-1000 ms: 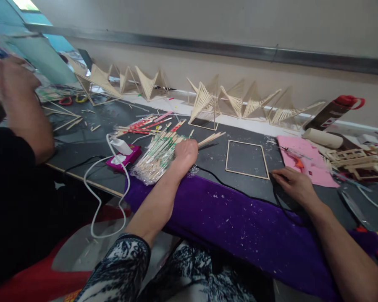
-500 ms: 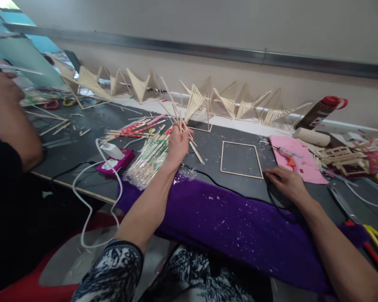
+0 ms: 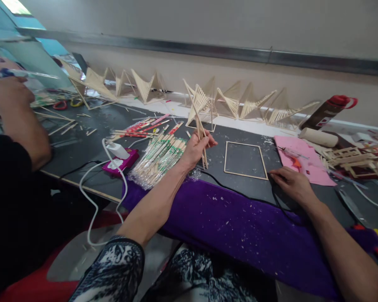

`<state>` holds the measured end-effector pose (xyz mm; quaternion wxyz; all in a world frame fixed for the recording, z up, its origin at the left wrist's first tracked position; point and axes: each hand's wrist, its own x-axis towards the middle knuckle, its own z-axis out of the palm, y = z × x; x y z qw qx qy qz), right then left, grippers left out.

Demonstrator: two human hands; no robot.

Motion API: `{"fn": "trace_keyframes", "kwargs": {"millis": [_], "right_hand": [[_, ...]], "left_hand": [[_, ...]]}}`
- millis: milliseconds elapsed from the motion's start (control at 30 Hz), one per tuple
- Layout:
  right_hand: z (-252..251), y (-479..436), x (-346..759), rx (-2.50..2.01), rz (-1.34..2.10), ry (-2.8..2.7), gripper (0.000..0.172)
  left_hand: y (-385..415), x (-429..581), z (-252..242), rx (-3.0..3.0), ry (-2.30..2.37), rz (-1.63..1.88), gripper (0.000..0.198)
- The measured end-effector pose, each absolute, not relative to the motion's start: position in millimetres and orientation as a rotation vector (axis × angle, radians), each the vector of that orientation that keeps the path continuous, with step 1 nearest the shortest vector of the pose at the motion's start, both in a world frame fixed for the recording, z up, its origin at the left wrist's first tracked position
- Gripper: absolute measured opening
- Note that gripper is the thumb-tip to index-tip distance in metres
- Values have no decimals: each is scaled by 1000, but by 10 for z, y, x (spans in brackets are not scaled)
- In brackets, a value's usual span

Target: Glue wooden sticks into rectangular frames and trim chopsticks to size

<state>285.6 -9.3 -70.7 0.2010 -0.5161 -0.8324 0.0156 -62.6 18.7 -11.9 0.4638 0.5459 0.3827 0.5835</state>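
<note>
My left hand (image 3: 197, 149) is closed around several thin wooden sticks (image 3: 199, 121), held upright and slightly fanned above the dark table. Just left of it lies a clear plastic bag of wooden sticks with green-printed wrappers (image 3: 164, 153). A flat square frame of thin sticks (image 3: 246, 174) rests on the table between my hands. My right hand (image 3: 288, 182) lies by the frame's lower right corner, its fingers drawn together; what is between the fingertips, if anything, is hidden. A black cord (image 3: 274, 195) runs under that hand.
Twisted stick models (image 3: 229, 100) line the wall. A glue gun (image 3: 294, 161) lies on pink paper (image 3: 315, 170), near a dark bottle (image 3: 324, 111). Purple cloth (image 3: 233, 218) covers the front edge. A purple power socket (image 3: 122, 163) and a co-worker's arm (image 3: 25, 121) are at left.
My left hand has moved right, away from the bag, with the sticks now gathered closer together and more upright. My right hand stays by the frame's corner. The view has shifted slightly.
</note>
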Motion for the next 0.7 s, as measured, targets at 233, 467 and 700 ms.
{"fn": "trace_keyframes", "kwargs": {"millis": [233, 467, 700], "right_hand": [[-700, -94, 2854, -1430, 51, -2322, 23], [-691, -107, 2853, -1451, 52, -2335, 23], [-701, -106, 2869, -1440, 36, -2325, 22]], "left_hand": [[134, -537, -167, 1294, 963, 1234, 12], [113, -591, -188, 1306, 976, 1028, 16], [83, -657, -143, 1285, 771, 1064, 12]]}}
